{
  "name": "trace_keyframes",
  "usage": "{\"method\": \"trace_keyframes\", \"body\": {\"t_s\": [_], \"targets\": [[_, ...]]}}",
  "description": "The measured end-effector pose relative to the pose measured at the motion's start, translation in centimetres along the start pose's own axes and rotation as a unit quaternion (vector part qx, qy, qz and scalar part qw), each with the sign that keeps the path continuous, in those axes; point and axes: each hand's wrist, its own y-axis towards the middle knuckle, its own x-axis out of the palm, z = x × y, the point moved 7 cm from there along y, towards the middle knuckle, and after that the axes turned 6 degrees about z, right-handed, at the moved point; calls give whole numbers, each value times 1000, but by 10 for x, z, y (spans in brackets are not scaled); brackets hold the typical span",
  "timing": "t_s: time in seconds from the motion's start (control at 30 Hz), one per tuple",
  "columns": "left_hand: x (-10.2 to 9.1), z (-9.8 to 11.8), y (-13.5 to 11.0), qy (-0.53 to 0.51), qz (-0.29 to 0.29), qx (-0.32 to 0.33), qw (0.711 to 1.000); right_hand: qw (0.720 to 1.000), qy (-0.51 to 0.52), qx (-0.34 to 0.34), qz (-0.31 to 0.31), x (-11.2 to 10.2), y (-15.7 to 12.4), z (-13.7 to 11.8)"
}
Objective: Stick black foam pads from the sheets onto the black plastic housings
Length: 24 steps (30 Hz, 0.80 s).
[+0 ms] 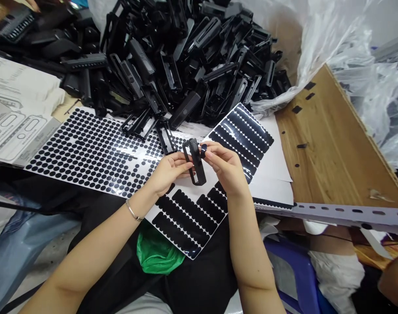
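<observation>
My left hand (169, 171) grips a black plastic housing (199, 168) with a long slot, tilted up over the sticker sheets. Between the thumb and fingers of my right hand (227, 168) is a small black round sticker (203, 151), close to the upper part of the housing. I cannot tell whether the two touch. Beneath my hands lies a white sheet of black stickers (186, 218), with a bare strip where stickers are gone. To the left, partly under my left wrist, spreads another sheet of round black stickers (87, 152).
A large heap of similar black housings (186, 56) covers the back of the table. Printed cardboard sheets (18, 113) are stacked at left. On the right stand a wooden board (333, 152) and clear plastic wrap (359, 78). A green bag (158, 253) hangs below the sheet.
</observation>
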Motion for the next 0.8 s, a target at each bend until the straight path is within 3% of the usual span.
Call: {"method": "trace_keyframes", "body": {"t_s": [0.2, 0.8], "targets": [[-1, 1, 0, 26, -38, 2, 999, 999, -46, -15, -22, 0, -2, -9], [2, -1, -2, 33, -45, -4, 998, 996, -65, -53, -12, 2, -8, -16]]}}
